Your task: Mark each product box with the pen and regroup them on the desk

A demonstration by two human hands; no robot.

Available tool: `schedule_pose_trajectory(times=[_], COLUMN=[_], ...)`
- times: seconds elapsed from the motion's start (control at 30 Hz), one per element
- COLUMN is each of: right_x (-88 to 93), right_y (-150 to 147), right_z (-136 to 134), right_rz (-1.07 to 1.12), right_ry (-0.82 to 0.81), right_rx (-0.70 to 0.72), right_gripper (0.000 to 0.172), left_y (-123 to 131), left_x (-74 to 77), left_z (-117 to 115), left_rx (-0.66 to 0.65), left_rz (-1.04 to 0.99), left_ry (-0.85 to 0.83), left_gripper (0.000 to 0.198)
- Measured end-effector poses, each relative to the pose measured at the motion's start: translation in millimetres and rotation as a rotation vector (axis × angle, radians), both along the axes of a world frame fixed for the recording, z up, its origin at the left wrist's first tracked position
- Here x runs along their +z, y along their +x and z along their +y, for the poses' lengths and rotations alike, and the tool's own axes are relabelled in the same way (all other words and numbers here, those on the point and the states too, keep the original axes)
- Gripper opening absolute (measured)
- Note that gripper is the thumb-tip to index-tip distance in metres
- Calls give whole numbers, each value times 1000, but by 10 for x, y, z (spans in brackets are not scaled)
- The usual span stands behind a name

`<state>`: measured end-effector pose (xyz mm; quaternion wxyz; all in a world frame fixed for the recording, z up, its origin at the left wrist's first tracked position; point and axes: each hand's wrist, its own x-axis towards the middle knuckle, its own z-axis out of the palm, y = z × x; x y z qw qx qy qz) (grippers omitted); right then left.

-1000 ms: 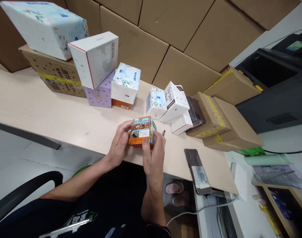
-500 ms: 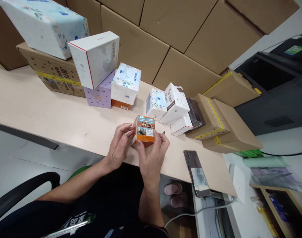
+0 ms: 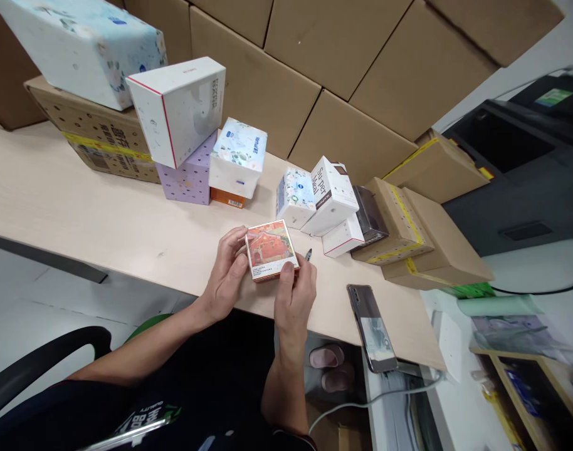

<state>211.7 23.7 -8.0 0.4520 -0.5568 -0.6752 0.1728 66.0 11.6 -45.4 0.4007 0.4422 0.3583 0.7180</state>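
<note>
On my feed, both hands meet just below the centre of the frame, over the near edge of the desk (image 3: pixel 79 207). Between them sits a small box (image 3: pixel 271 250), its broad face turned up to the camera and showing a red picture above a white strip of print. The left hand (image 3: pixel 227 275) wraps the box's left edge, fingers curled closed against it. The right hand (image 3: pixel 293 297) grips from the lower right, thumb pressed on the bottom edge and the other fingers folded round the right side. I cannot tell whether the box rests on the desk or is held just above it.

A dark pen tip (image 3: pixel 308 254) pokes out just right of the box, beside the right hand. Further toward the lower right, a phone (image 3: pixel 372 326) lies flat near the desk's edge. Just above the box in the frame stand a floral tissue pack (image 3: pixel 294 195) and a white carton (image 3: pixel 332 194) leaning against it. A purple box (image 3: pixel 187 178) stands toward the upper left, with brown cartons (image 3: pixel 315 75) stacked behind everything.
</note>
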Motion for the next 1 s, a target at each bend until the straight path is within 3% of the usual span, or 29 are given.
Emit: schedule_pose_trajectory(times=[0.3, 0.47, 0.63, 0.73, 0.9, 1.0], right_x=[22, -5, -49, -23, 58, 85], right_y=[-23, -175, -198, -111, 13, 39], right_z=[-53, -142, -61, -25, -15, -7], right_rz=[-160, -326, -267, -102, 8, 5], right_ry=[19, 130, 200, 114, -57, -125], right_rx=[-5, -74, -114, -83, -22, -38], right_gripper=[53, 77, 59, 54, 51, 56], left_y=[-19, -7, -19, -21, 3, 8], left_x=[-60, -47, -23, -9, 30, 29], left_z=[-31, -42, -43, -27, -8, -17], left_rx=[15, 8, 81, 141, 12, 12], left_rz=[82, 61, 102, 106, 20, 18], left_ry=[-27, 6, 31, 3, 57, 48], left_gripper=[43, 40, 42, 41, 38, 39])
